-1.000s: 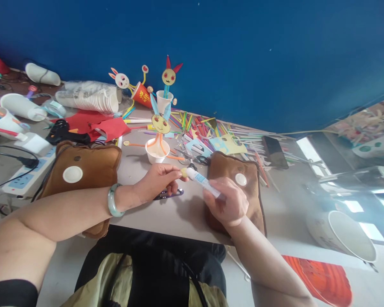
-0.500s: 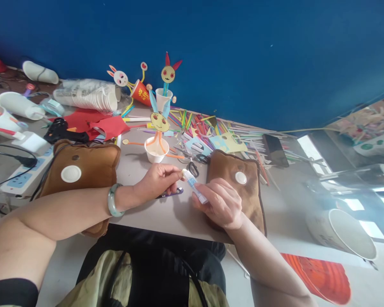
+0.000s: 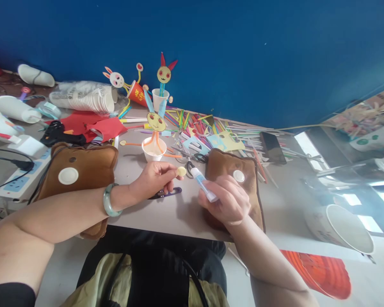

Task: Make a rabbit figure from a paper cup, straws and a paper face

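Between thumb and finger, my left hand (image 3: pixel 158 175) pinches a small round yellow paper disc (image 3: pixel 181 171). My right hand (image 3: pixel 227 199) is wrapped round a white and blue glue tube (image 3: pixel 202 182), its tip pointing up and left, a little apart from the disc. Just beyond my left hand stands a white paper cup (image 3: pixel 149 154) with orange pipe-cleaner arms and a yellow paper rabbit face (image 3: pixel 156 122) with blue ears. One arm ends in a similar disc (image 3: pixel 123 143). Under my left hand lies a dark purple tool (image 3: pixel 171 192), partly hidden.
Brown plush hot-water bags (image 3: pixel 83 166) lie left and right of my hands. Scissors (image 3: pixel 190 168), paper scraps (image 3: pixel 232 141), many coloured sticks and a phone (image 3: pixel 273 147) lie behind. At left are a glue gun (image 3: pixel 59 134), a power strip (image 3: pixel 25 177) and stacked cups (image 3: pixel 83 97).
My right hand has drawn the glue tube away to the right, so its tip is apart from the disc. The disc now shows its face in my left fingers.
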Demonstrator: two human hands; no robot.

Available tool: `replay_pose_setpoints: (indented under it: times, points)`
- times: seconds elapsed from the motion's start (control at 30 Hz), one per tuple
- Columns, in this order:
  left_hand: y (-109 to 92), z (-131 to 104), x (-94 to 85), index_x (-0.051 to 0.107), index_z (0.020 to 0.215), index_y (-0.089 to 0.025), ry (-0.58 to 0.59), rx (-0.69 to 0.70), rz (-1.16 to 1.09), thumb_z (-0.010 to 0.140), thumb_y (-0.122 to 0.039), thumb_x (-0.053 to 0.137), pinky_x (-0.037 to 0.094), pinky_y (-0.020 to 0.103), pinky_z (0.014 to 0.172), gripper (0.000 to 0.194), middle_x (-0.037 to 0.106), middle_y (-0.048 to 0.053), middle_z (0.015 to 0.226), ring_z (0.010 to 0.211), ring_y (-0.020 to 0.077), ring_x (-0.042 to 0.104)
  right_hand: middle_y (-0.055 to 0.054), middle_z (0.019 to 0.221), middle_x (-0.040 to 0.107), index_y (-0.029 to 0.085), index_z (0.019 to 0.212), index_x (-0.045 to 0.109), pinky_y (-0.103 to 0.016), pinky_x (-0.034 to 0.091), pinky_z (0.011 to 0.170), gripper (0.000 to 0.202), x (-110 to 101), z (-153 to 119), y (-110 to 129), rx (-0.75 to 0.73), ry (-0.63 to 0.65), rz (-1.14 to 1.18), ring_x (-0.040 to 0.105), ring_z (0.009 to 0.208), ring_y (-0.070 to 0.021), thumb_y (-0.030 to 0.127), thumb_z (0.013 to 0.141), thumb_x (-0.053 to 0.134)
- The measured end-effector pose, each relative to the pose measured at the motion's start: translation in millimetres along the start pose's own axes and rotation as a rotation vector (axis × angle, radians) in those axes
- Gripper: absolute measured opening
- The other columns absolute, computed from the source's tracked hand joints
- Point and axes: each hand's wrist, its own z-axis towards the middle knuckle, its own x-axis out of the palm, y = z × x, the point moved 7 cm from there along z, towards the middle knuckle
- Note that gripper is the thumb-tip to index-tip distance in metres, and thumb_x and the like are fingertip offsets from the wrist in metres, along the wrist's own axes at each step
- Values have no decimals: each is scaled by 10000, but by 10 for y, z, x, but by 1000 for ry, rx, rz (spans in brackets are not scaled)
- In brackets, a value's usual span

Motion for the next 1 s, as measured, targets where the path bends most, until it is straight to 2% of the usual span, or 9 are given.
replay_pose_setpoints:
  times: [0.1,0.3,0.53,0.7,0.87,1.0]
  points:
    - [49,15,30,717,834,-133,21,-58,12,899,-369,606,447,184,462,269,633,-6,525,430,74,531,-30,700,658,240,1146,619,-325,503,568,267,-40,-21,-20,40,-62,26,579,600,-185,222,882,657]
    - [40,2,76,691,788,-138,40,-21,48,917,-430,592,427,182,448,335,617,-10,520,426,69,517,-19,716,663,202,1188,602,-291,508,602,292,136,-3,48,-2,116,106,595,636,-161,190,899,647]
    - [97,17,81,713,828,-142,57,16,41,901,-434,629,451,182,472,312,596,-27,506,429,64,509,21,653,598,225,1122,635,-274,471,594,243,131,10,-12,13,155,91,559,598,-141,176,885,659]
    - [134,6,81,708,836,-146,51,10,31,910,-427,626,466,187,471,302,592,-30,502,421,65,504,21,633,579,229,1054,638,-272,471,581,179,100,34,-14,5,143,103,541,575,-136,176,883,655]
    - [44,-2,40,714,849,-144,28,15,31,914,-402,623,436,169,447,281,612,-24,511,422,68,524,31,598,559,237,1005,627,-272,473,567,164,112,36,-41,-16,140,59,540,546,-135,161,863,658]
    - [15,16,10,720,852,-137,11,-13,33,912,-374,616,426,164,448,266,619,-25,505,407,63,522,17,624,591,249,1082,612,-289,502,595,232,40,18,-60,-3,36,20,578,581,-155,178,867,658]
